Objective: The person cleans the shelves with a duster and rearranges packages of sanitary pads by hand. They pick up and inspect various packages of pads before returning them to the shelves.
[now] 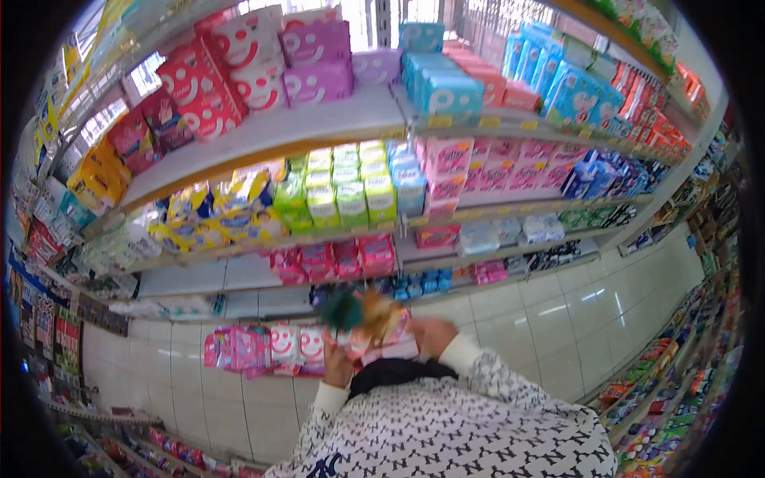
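Close in front of my body, my left hand (338,368) and my right hand (434,336) are at the two sides of a pink and white pack (398,344). Both hands seem to hold it by its sides. A blurred green and tan object (344,311) shows just above the pack, too smeared to name. Left of my left hand, a row of pink packs (239,349) and white packs with red smiles (284,344) lies low near the floor.
Ahead, shelves (279,127) hold purple packs (317,64), blue packs (454,95), green packs (351,195) and pink packs (448,167). Pink packs (374,255) stand lower down. Tiled floor (550,319) lies between them and another stocked shelf (677,374) at the right.
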The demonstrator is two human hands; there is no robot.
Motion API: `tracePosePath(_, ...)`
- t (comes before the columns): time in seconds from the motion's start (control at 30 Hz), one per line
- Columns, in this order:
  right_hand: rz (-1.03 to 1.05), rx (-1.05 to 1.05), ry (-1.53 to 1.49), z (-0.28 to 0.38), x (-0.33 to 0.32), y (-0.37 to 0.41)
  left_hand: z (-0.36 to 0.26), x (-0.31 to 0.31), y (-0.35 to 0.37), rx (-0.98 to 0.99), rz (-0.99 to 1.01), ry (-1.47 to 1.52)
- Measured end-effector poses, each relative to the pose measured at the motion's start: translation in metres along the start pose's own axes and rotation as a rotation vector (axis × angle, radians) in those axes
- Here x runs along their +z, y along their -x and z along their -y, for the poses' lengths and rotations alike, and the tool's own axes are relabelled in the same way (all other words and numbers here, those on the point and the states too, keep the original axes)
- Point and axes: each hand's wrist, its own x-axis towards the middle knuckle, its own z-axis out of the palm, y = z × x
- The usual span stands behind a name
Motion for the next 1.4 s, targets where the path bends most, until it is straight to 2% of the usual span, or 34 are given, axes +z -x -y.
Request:
tracePosePath(0.03,-0.121,0.143,-0.054,-0.020,0.002,-0.010,-0.017,0.046,-0.004,0.133,0.025,-0.238)
tracePosePath(0.07,-0.242,0.138,0.003,-0.034,-0.003,-0.015,-0.022,0.051,-0.005,0.129,0.005,-0.248)
tracePosePath(0.13,-0.228,0.253,0.022,0.018,-0.030,-0.016,-0.030,0.050,0.003,0.132,-0.055,-0.279)
tracePosePath(0.17,-0.141,0.122,0.018,0.034,-0.022,-0.003,-0.033,0.048,0.003,0.144,-0.067,-0.303)
tracePosePath(0.23,-0.020,-0.157,0.010,0.055,-0.008,0.011,-0.037,0.040,0.005,0.133,-0.053,-0.104)
tracePosePath(0.27,-0.027,-0.194,0.080,0.055,0.000,0.012,-0.040,0.040,0.010,0.062,-0.158,0.033)
tracePosePath(0.37,-0.351,-0.100,-0.024,0.001,0.017,-0.024,-0.052,0.060,0.017,0.132,-0.067,-0.318)
tracePosePath(0.43,-0.285,0.182,-0.265,-0.021,0.003,-0.050,-0.057,0.067,0.026,0.109,-0.072,-0.147)
tracePosePath(0.5,-0.343,0.174,-0.423,-0.008,-0.003,-0.047,-0.059,0.078,0.027,0.096,-0.043,0.135)
tracePosePath(0.53,-0.369,0.172,-0.504,0.004,-0.005,-0.044,-0.059,0.080,0.024,0.077,-0.131,0.119)
tracePosePath(0.6,-0.266,0.024,-0.490,0.018,0.007,-0.033,-0.060,0.082,0.016,0.033,-0.314,0.088)
tracePosePath(0.63,-0.217,-0.050,-0.483,0.035,0.008,-0.028,-0.054,0.071,0.007,0.080,-0.373,-0.122)
tracePosePath(0.7,-0.032,-0.022,-0.337,0.063,0.001,-0.019,-0.046,0.064,0.003,0.347,-0.437,-0.744)
tracePosePath(0.8,0.137,-0.097,-0.100,0.080,-0.004,-0.010,-0.068,0.076,0.012,0.402,-0.206,-1.367)
tracePosePath(0.87,0.020,-0.287,-0.040,0.059,0.000,-0.020,-0.063,0.059,0.016,0.443,-0.180,-1.469)
tracePosePath(0.9,-0.037,-0.376,-0.009,0.049,-0.001,-0.027,-0.068,0.072,0.017,0.540,-0.214,-1.430)
tracePosePath(0.97,-0.082,-0.169,0.024,0.054,-0.023,-0.038,-0.075,0.072,0.015,0.637,-0.082,-1.338)
tracePosePath(1.07,-0.026,-0.031,-0.045,0.079,-0.039,-0.034,-0.078,0.075,0.018,0.575,-0.079,-1.447)
tracePosePath(1.1,-0.051,-0.205,-0.023,0.076,-0.027,-0.025,-0.077,0.074,0.020,0.556,-0.092,-1.488)
tracePosePath(1.13,-0.082,-0.376,0.003,0.066,-0.009,-0.018,-0.074,0.059,0.023,0.348,-0.068,-1.493)
tracePosePath(1.17,-0.114,-0.545,0.033,0.055,0.005,-0.016,-0.069,0.062,0.019,0.297,-0.131,-1.245)
tracePosePath(1.2,-0.180,-0.505,-0.043,0.044,0.012,-0.021,-0.064,0.065,0.016,0.270,-0.200,-0.988)
tracePosePath(1.23,-0.163,-0.280,-0.060,0.032,0.010,-0.028,-0.069,0.067,0.019,0.588,-0.110,-1.447)
tracePosePath(1.27,-0.143,-0.058,-0.076,0.019,0.003,-0.039,-0.069,0.073,0.017,0.604,-0.094,-1.396)
tracePosePath(1.3,-0.119,0.159,-0.089,0.009,0.000,-0.046,-0.063,0.085,0.020,0.544,-0.209,-1.218)
tracePosePath(1.37,-0.224,0.155,-0.284,-0.001,0.009,-0.049,-0.050,0.071,0.015,0.413,-0.446,-0.847)
tracePosePath(1.4,-0.260,0.114,-0.404,0.007,0.018,-0.042,-0.055,0.077,0.015,0.255,-0.501,-0.550)
